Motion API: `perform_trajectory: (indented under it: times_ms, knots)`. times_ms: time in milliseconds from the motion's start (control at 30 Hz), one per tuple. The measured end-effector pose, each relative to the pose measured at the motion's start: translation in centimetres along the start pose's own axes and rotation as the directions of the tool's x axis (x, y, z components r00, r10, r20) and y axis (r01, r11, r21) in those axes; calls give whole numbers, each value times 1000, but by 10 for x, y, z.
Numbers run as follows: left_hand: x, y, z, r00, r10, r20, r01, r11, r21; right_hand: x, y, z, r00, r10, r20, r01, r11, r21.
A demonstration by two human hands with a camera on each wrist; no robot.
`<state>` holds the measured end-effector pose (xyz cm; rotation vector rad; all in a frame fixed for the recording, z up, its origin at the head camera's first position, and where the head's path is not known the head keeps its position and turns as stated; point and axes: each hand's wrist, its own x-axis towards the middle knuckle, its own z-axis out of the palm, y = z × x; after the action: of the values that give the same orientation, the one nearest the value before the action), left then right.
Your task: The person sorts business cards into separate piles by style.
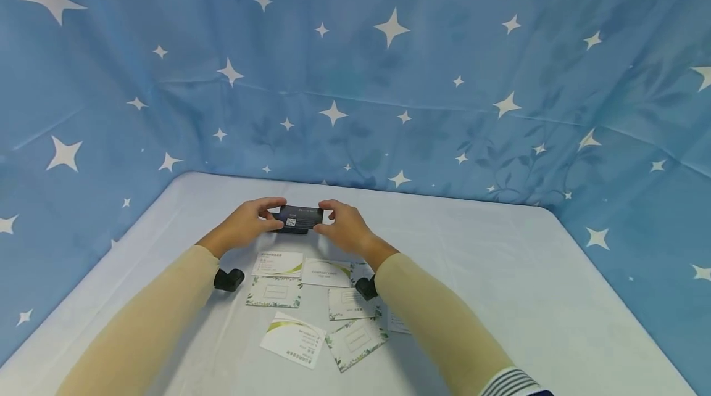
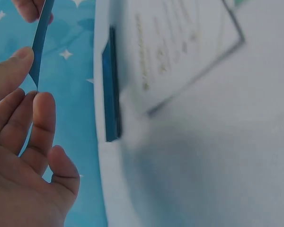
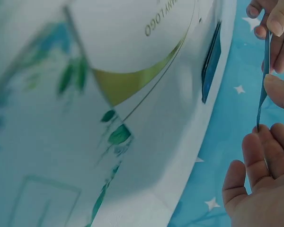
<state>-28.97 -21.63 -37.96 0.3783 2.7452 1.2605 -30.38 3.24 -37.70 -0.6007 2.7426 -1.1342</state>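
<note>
Nearest the viewer, both forearms in beige sleeves reach forward over the white table [image 1: 500,272], each with a small black wrist camera [image 1: 228,279] strapped beneath. Under and between the arms lie scattered pale business cards [image 1: 292,339], some edged with green leaves, all flat on the cloth. Farther out, the left hand [image 1: 245,221] and the right hand [image 1: 342,223] meet above the table, palms turned toward each other. Between them they hold a dark business card [image 1: 300,217] by its short ends, thumb and fingers of each hand pinching one end, so the card spans the gap, its printed face toward the viewer. Just beneath it a dark card holder [image 1: 291,230] rests on the table. Behind hangs a blue backdrop [image 1: 389,75] with white stars.
</note>
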Motion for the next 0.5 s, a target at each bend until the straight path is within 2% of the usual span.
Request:
perform_trajectory:
  times_ms: [200, 367, 500]
  knots:
    - [10, -13, -4, 998, -56, 15, 56, 998, 13, 16, -2, 7, 999, 45, 16, -45, 999, 20]
    - [16, -23, -9, 997, -67, 37, 65, 997, 44, 28, 3, 17, 998, 66, 20, -67, 997, 48]
    - [19, -29, -12, 995, -77, 69, 76, 997, 20, 34, 6, 23, 996, 82, 38, -84, 995, 54]
